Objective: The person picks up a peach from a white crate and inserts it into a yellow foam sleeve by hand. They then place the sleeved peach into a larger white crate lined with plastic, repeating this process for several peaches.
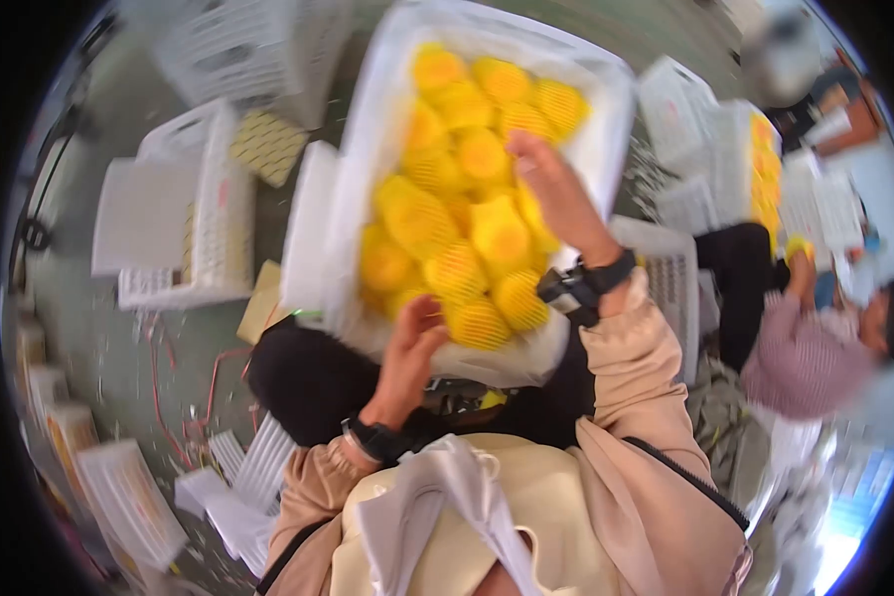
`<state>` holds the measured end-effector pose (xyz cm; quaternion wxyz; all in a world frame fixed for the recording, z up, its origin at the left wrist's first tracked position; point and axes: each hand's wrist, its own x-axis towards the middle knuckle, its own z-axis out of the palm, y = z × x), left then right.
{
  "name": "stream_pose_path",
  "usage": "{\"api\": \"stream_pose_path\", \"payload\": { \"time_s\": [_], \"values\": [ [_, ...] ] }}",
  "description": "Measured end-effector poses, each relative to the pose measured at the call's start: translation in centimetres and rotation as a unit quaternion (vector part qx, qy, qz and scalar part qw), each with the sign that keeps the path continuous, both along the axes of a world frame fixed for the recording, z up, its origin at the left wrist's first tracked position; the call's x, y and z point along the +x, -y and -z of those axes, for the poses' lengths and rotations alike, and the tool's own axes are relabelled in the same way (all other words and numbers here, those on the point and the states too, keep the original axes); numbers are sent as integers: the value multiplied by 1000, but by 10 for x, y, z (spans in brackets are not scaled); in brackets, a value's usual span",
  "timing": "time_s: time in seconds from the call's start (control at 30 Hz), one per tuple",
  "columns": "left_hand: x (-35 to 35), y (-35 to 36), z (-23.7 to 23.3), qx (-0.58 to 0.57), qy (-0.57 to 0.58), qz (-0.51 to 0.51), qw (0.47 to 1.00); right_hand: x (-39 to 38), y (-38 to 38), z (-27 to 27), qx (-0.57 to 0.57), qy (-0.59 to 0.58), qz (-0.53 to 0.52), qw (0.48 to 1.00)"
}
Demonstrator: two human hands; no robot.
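Note:
A white crate (606,109) with a pale lining stands in front of my body, filled with several round, fruit-like pieces (482,159) wrapped in yellow foam nets. Over the crate's right side reaches my right hand (563,194), its fingers stretched out above the wrapped pieces and holding nothing I can see. My left hand (407,360) is at the near left corner, fingers loosely bent and apart beside a netted piece (477,323). Whether it touches that piece is hard to tell. Both wrists carry dark bands.
Left of me stands a white crate (223,219) with a pale sheet (149,214) against it. More white crates (253,55) are at the back left. White foam pieces (134,497) lie lower left. At right, a person in a striped top (805,363) sits near another crate of yellow-wrapped pieces (763,169).

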<state>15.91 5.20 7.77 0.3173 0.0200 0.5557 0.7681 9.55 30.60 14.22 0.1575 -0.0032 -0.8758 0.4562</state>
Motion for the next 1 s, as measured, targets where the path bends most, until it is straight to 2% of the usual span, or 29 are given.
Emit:
{"api": "stream_pose_path", "payload": {
  "time_s": [0.07,0.13,0.17,0.23,0.3,0.37,0.4,0.43,0.47,0.5,0.57,0.6,0.67,0.7,0.77,0.8,0.83,0.87,0.9,0.93,1.0],
  "values": [
    [-3,-1,1,-37,-8,29,999,66,-50,-54,-93,-45,113,988],
    [-2,-4,2,-60,-29,54,996,144,-107,-65,-126,-88,272,950],
    [-1,-7,2,-69,-23,65,995,189,-132,-61,-112,-88,314,939],
    [2,-18,-4,-65,9,78,995,277,-173,-29,-163,8,439,883],
    [5,-38,-9,-58,34,98,993,353,-190,14,-70,148,478,863],
    [6,-55,-16,-61,37,123,990,407,-180,51,-37,263,489,831],
    [7,-65,-19,-70,13,155,985,422,-171,48,-40,263,499,825],
    [3,-69,-16,-79,-6,187,979,428,-156,49,-91,250,538,800],
    [7,-78,-22,-80,-3,197,977,440,-146,43,-141,233,574,772],
    [9,-86,-28,-112,-28,195,974,458,-141,38,-142,236,582,765],
    [13,-98,-32,-143,-55,203,967,497,-130,24,94,164,745,640],
    [14,-101,-32,-143,-52,213,965,508,-123,16,142,169,769,600],
    [16,-110,-30,-135,-68,235,960,532,-108,18,135,173,769,600],
    [22,-117,-33,-145,-62,213,964,539,-103,20,137,174,774,593],
    [29,-127,-38,-138,-71,227,961,544,-96,30,68,267,755,595],
    [31,-132,-41,-134,-81,237,959,546,-93,37,66,267,757,592],
    [32,-137,-46,-135,-82,240,958,548,-90,45,172,250,736,605],
    [34,-145,-51,-131,-117,290,941,548,-87,51,275,231,705,611],
    [37,-155,-56,-126,-151,341,919,536,-80,34,319,288,670,605],
    [44,-167,-63,-127,-151,345,918,537,-77,25,317,292,672,602],
    [66,-200,-77,-75,-122,454,879,538,-76,12,-35,403,731,549]
  ]
}}
